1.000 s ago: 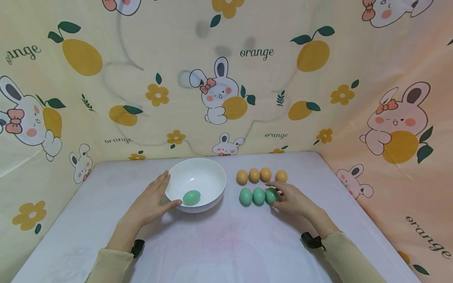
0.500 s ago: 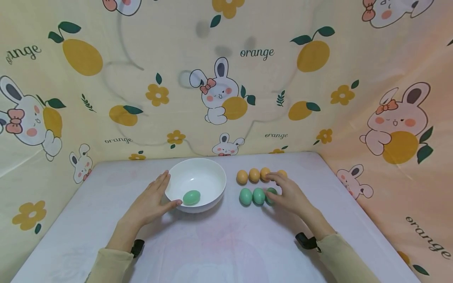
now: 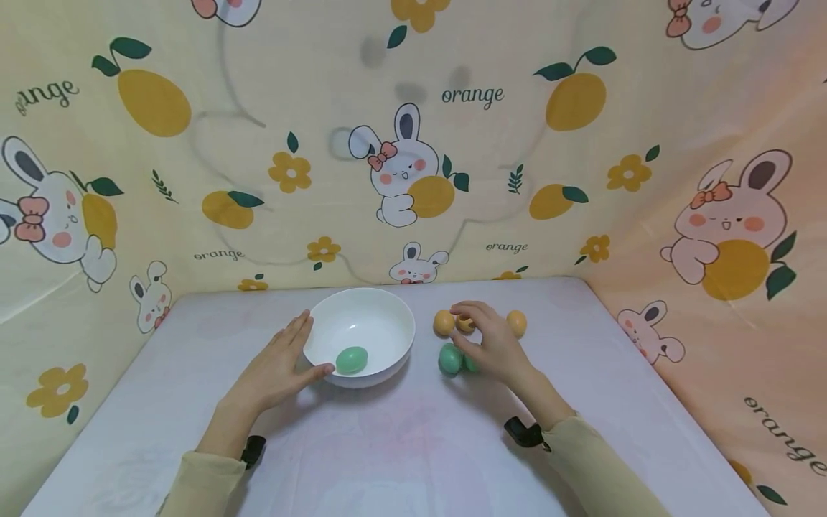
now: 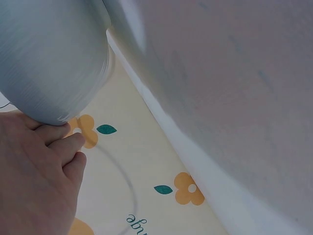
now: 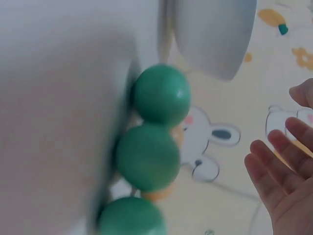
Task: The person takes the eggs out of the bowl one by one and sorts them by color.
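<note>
My left hand (image 3: 274,370) rests against the left side of a white bowl (image 3: 362,316), fingers extended along its wall and thumb by the front rim. The left wrist view shows those fingers (image 4: 68,147) touching the bowl's outside (image 4: 54,54). A green egg (image 3: 352,360) lies inside the bowl. Over the egg rows hovers my right hand (image 3: 494,348), thumb and fingers spread and holding nothing. Beneath it, a green egg (image 3: 450,359) stands at the left of a row partly hidden by the hand; the right wrist view shows three green eggs (image 5: 149,156) lined up.
Behind the green row sit yellow-orange eggs, one at the left end (image 3: 444,323) and one at the right end (image 3: 517,323), others partly covered by the hand. A white cloth covers the table (image 3: 388,445). A patterned curtain (image 3: 310,93) rises behind it.
My right hand has let go of the rightmost green egg, lifted and moved left over the rows. My left hand and the bowl have stayed in place.
</note>
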`<state>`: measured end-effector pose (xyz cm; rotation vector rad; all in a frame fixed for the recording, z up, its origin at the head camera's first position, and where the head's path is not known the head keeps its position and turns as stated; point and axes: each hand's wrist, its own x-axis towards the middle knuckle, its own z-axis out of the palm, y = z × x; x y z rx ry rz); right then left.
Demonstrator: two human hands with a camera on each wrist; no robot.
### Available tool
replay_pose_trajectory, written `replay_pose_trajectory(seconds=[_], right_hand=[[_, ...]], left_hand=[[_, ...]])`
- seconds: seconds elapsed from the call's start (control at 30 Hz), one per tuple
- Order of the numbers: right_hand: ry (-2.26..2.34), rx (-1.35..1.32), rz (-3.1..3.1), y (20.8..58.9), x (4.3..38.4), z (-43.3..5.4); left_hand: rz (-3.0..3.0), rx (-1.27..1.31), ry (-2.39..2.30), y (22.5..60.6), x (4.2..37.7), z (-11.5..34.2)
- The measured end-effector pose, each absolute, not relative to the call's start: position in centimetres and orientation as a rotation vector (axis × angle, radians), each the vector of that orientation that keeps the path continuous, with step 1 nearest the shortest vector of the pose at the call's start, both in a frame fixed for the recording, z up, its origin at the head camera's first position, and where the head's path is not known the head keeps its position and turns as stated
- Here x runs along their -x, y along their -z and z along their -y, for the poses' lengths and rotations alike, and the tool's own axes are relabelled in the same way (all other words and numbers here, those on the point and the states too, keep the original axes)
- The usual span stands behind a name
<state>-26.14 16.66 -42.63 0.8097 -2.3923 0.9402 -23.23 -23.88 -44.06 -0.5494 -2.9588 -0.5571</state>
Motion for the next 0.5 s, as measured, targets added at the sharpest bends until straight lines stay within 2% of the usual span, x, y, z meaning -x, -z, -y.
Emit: replay_pose_trajectory(seconds=[0.5], right_hand=[[-0.932, -0.972, 2.336, 41.8, 27.1, -11.2]], left_hand=[[2.955, 0.558, 0.566, 44.0, 23.2, 23.9]])
